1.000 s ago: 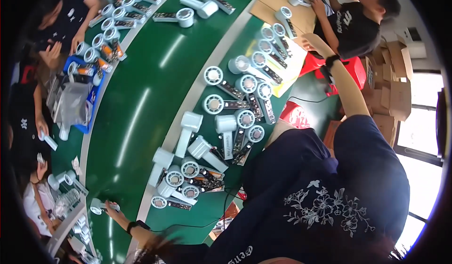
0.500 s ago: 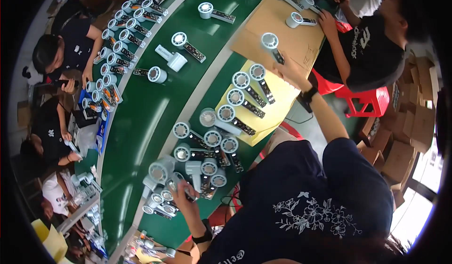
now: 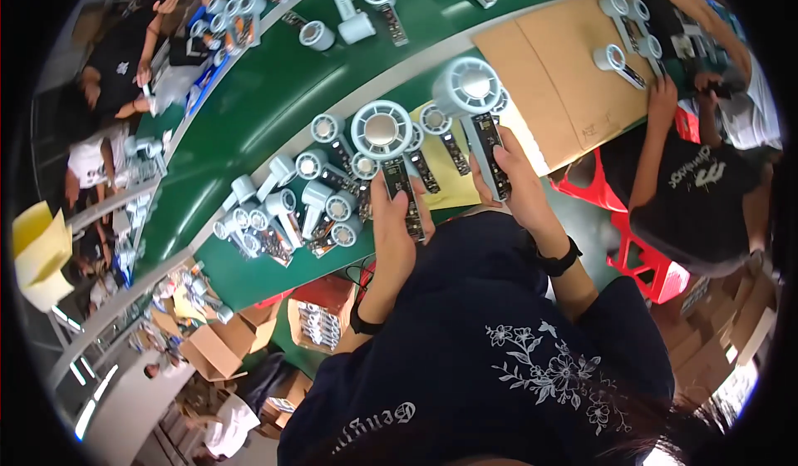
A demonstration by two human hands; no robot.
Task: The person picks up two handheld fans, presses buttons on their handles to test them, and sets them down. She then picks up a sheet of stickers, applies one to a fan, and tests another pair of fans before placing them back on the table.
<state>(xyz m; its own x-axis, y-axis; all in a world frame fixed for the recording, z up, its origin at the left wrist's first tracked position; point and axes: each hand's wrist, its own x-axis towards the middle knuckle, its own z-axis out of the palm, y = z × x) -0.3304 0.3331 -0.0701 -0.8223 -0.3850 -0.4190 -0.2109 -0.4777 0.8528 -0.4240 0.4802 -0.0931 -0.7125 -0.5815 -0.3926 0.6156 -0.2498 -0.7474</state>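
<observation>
"See that? Both hands have drawn in to the chest; the right hand (image 3: 517,185) was out by the cardboard (image 3: 532,79), the left hand (image 3: 394,231) over the fans (image 3: 310,164) on the left."

"And what's in them?"

"One fan each: left fan (image 3: 397,175), right fan (image 3: 482,133), both held above the bench's (image 3: 218,290) near edge, ring ends far."

"How best to hold them?"

"Firmly by the handle's edges, I'd say, pressing lightly on the bare boards."

"And the pose?"

"Fingers closed round each handle, thumbs on the board side, forearms coming up from the near side."
</observation>
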